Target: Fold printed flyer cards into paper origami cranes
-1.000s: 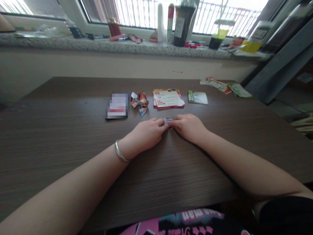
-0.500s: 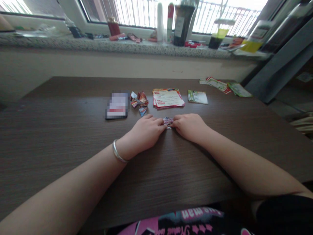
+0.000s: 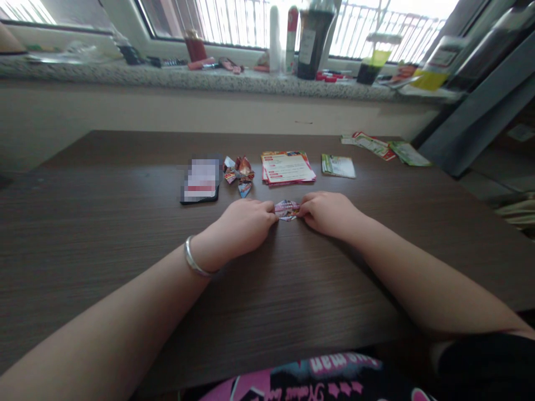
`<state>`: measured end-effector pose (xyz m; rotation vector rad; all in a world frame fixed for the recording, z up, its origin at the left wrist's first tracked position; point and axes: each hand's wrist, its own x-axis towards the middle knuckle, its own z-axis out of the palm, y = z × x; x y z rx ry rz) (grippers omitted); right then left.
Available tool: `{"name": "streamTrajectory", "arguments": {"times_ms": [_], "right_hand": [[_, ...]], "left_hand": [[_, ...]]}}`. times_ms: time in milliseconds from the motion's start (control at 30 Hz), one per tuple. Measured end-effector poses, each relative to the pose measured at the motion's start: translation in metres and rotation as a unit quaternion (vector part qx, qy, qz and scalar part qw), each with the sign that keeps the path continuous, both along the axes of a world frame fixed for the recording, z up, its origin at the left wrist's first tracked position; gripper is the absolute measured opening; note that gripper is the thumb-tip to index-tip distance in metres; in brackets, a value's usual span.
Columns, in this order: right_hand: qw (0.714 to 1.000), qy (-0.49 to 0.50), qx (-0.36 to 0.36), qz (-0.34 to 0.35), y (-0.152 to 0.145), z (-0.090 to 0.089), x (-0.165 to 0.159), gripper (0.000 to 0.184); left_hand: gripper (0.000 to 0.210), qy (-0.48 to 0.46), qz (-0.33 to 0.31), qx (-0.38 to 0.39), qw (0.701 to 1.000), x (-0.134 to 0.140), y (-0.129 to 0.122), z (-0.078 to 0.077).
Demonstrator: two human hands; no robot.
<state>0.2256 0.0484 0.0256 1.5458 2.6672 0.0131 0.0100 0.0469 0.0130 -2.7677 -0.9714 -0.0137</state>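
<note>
A small folded paper piece (image 3: 287,210), printed in pink and purple, lies low over the table between my two hands. My left hand (image 3: 249,224), with a silver bangle on its wrist, pinches the left end. At the right end, the closed fingers of my right hand (image 3: 326,213) grip it too. The fingertips cover both ends of the paper. Just beyond my left hand sit folded paper pieces (image 3: 240,174) in orange, red and blue.
A stack of printed cards (image 3: 288,168) lies past my hands, with a smaller green-and-white stack (image 3: 338,166) to its right. A blurred-out phone-like object (image 3: 201,181) rests at left. Card strips (image 3: 374,146) lie at the far right. Bottles (image 3: 311,44) line the windowsill (image 3: 234,81).
My hands have drawn slightly apart, the left one moving left and the right one a little right. More of the folded paper shows between them.
</note>
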Motion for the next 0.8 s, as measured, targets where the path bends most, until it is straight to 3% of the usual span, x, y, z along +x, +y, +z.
{"name": "streamTrajectory", "arguments": {"times_ms": [300,533,700,800], "right_hand": [[0.992,0.102,-0.020,0.071,0.011,-0.009,0.014,0.021],[0.957,0.234,-0.023,0.171,0.030,-0.030,0.029,0.015],[0.935,0.308,-0.013,0.175,0.035,-0.039,0.028,0.014],[0.938,0.316,-0.002,0.140,0.033,-0.040,0.025,0.021]], "left_hand": [[0.025,-0.052,0.003,0.023,0.998,0.004,-0.001,-0.010],[0.024,-0.077,-0.011,0.013,0.997,0.003,0.006,-0.018],[0.034,-0.105,-0.031,0.009,0.994,0.003,0.006,-0.018],[0.034,-0.121,-0.028,-0.004,0.992,0.003,0.005,-0.019]]}}
